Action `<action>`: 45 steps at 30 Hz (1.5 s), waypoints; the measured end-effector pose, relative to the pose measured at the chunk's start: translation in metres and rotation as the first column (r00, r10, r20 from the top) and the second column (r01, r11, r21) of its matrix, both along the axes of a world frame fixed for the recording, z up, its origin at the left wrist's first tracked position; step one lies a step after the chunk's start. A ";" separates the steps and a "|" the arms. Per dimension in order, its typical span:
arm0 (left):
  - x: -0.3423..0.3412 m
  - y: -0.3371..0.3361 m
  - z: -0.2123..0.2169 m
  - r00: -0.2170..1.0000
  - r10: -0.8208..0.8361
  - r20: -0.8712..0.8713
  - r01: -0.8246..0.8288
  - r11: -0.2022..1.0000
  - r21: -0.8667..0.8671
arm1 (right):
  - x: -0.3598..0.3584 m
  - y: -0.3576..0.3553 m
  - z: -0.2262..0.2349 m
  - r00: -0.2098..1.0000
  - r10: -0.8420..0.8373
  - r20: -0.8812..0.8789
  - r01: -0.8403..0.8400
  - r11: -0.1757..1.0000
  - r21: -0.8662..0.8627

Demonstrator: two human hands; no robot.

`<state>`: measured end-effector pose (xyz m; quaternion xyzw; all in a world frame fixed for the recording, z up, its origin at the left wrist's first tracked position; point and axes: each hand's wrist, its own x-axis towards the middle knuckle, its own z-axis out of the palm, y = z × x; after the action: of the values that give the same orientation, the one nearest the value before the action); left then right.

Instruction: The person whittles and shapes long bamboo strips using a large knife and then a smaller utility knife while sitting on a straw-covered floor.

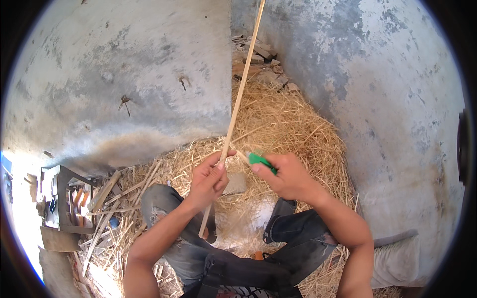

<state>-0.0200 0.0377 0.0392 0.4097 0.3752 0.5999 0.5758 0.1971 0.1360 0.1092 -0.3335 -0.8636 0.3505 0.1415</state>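
A long, narrow, pale wooden strip (239,97) slants from between my knees up past the top edge of the view. My left hand (209,176) is closed round its lower part, with the short end (205,221) sticking out below the fist. In my right hand (287,175) is a green-handled knife (261,162), pointing left toward the strip. Its tip is blurred, a short way right of the strip. A thin pale sliver (242,157) shows between the knife and my left fingers.
Straw-like shavings (293,116) cover the floor and heap toward the far corner, where rubble (258,54) lies. Walls rise at left and right. Loose wood strips (107,228) and a dark wooden frame (64,198) lie at left. A pale sack (397,260) sits at right.
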 end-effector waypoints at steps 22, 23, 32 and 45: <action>0.019 0.006 -0.015 0.904 0.049 -0.424 -0.030 0.998 0.051 | -0.005 -0.003 -0.022 0.987 -0.047 0.152 -0.001 0.953 0.301; 0.019 0.005 -0.013 0.897 0.043 -0.439 -0.028 0.999 0.040 | -0.005 -0.003 -0.021 0.984 -0.048 0.173 -0.007 0.953 0.304; 0.019 -0.003 -0.009 0.895 -0.032 -0.445 0.027 0.999 -0.017 | 0.004 0.008 -0.026 0.980 -0.191 0.049 0.155 0.898 0.412; -0.008 -0.050 -0.022 0.716 -0.364 -0.596 0.403 0.912 -0.074 | 0.245 0.166 -0.013 0.154 -0.885 -0.438 0.843 0.349 -0.409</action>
<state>-0.0276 -0.0120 0.0170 0.6636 0.4254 0.3186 0.5265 0.4423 0.3019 0.0965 -0.6396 -0.4094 0.3193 0.5669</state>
